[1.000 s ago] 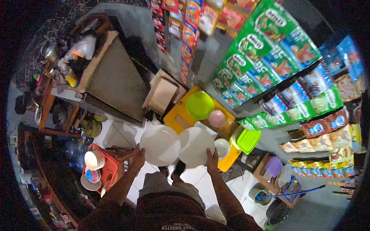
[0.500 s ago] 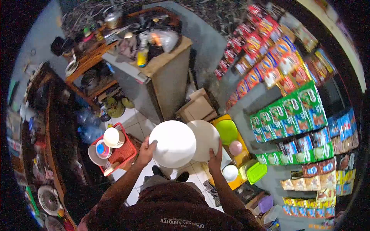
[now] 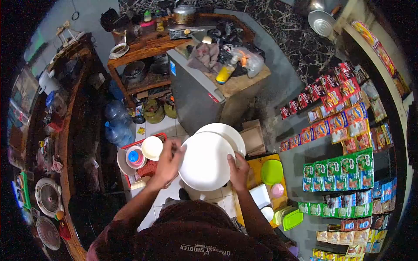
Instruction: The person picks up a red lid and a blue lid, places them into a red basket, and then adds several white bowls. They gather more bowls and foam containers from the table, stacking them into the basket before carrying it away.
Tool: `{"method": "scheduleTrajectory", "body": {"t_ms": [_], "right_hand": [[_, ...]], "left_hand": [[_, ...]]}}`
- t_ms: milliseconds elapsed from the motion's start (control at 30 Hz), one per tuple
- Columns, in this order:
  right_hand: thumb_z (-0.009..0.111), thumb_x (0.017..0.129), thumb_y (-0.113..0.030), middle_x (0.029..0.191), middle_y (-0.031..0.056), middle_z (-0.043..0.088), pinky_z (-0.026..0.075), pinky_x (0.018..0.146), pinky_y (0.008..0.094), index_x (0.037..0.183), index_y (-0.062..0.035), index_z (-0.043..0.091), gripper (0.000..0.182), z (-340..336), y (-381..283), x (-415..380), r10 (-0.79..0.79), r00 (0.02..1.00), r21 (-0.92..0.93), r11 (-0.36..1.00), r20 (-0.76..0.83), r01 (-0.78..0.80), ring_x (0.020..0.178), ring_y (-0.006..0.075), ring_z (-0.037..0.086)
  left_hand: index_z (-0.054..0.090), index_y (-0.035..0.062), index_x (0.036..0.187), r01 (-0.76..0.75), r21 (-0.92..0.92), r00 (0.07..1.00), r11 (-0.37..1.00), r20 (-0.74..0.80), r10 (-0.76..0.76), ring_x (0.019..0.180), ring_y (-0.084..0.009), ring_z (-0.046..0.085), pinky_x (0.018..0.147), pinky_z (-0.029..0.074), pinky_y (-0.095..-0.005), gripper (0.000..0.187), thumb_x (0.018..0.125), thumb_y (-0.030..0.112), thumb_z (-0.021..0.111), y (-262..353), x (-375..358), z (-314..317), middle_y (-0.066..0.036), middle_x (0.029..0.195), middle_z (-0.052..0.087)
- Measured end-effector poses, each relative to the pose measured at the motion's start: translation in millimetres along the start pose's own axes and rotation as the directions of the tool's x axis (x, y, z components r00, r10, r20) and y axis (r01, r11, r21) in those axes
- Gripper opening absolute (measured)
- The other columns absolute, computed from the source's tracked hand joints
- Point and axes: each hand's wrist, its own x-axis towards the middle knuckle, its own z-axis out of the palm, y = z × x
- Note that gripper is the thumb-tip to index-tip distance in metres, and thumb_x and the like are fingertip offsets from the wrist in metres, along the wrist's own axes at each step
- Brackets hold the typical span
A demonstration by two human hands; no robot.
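Observation:
Two round white plates overlap in front of the person's body. The nearer white plate (image 3: 205, 162) lies over the farther white plate (image 3: 226, 132), which shows behind its upper right edge. My left hand (image 3: 169, 164) is at the left edge of the nearer plate, fingers bent and somewhat apart; whether it grips the rim is unclear. At the right edge, my right hand (image 3: 238, 170) pinches the plates with the thumb on the front. A red basket (image 3: 150, 167) with white bowls (image 3: 152, 148) is just left of my left hand.
A yellow tray (image 3: 257, 169) holds a green lid (image 3: 271, 172) and containers at the right. Ahead stands a grey cabinet (image 3: 196, 98) with a yellow bottle (image 3: 224, 74) on top. Sachet strips (image 3: 337, 172) hang at the right; water bottles (image 3: 118, 124) stand at the left.
The view has turned. The two plates overlap more, with the farther one now behind the upper part of the nearer one. My right hand has moved to the nearer plate's edge, and my left fingers have lifted.

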Motion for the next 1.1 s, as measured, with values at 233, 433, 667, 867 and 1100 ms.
{"method": "scheduleTrajectory", "body": {"t_ms": [233,433,667,867,1100], "right_hand": [[0.062,0.087,-0.024,0.098,0.0158,0.065,0.046,0.082,0.0312,0.106,0.0055,0.06,0.035,41.4,-29.6,3.4,-0.024,0.975,-0.033,0.999,0.222,0.032,0.091,0.019,0.061],[0.061,0.087,-0.024,0.101,0.0197,0.064,0.046,0.085,0.0332,0.107,0.0063,0.06,0.037,49.2,-35.4,1.8,-0.009,0.968,-0.101,0.994,0.249,0.035,0.095,0.0239,0.062],[0.06,0.087,-0.026,0.108,0.0227,0.062,0.045,0.09,0.0352,0.109,0.0077,0.059,0.04,38.1,-21.3,10.1,-0.005,0.959,-0.146,0.988,0.284,0.048,0.102,0.0297,0.061],[0.059,0.088,-0.026,0.105,0.0232,0.063,0.046,0.086,0.0359,0.108,0.0052,0.059,0.037,19.7,-21.5,27.4,-0.091,0.95,-0.127,0.983,0.297,0.134,0.101,0.0308,0.061],[0.061,0.087,-0.025,0.103,0.0206,0.064,0.047,0.083,0.0355,0.107,0.0044,0.06,0.036,-14.1,-7.6,60.9,-0.067,0.927,-0.145,0.981,0.369,0.128,0.097,0.0296,0.063]], "left_hand": [[0.061,0.004,0.106,-0.248,0.066,0.958,0.967,0.163,0.235,0.07,-0.0126,0.063,0.06,0.049,-0.028,0.027,0.081,0.016,0.063,26.5,79.7,-50.4,-0.008,0.088,0.067],[0.067,0.0034,0.083,-0.227,0.137,0.952,0.964,0.241,0.19,0.054,-0.0123,0.059,0.051,0.047,-0.0278,0.014,0.077,0.016,0.067,28.9,89.4,-51.6,-0.006,0.068,0.065],[0.065,0.0045,0.079,-0.159,0.106,0.975,0.982,0.171,0.139,0.052,-0.0161,0.058,0.051,0.045,-0.0299,0.015,0.074,0.018,0.068,20.4,89.4,-30.7,-0.009,0.065,0.063],[0.065,0.0026,0.079,-0.13,0.153,0.99,0.98,0.081,0.118,0.053,-0.0153,0.059,0.052,0.046,-0.0299,0.017,0.073,0.018,0.069,25.5,87.8,-9.6,-0.01,0.065,0.063],[0.063,0.0006,0.075,-0.156,0.175,0.986,0.972,-0.028,0.163,0.052,-0.0152,0.059,0.051,0.045,-0.0293,0.017,0.073,0.016,0.07,36.6,93.7,27.1,-0.011,0.062,0.061]]}}
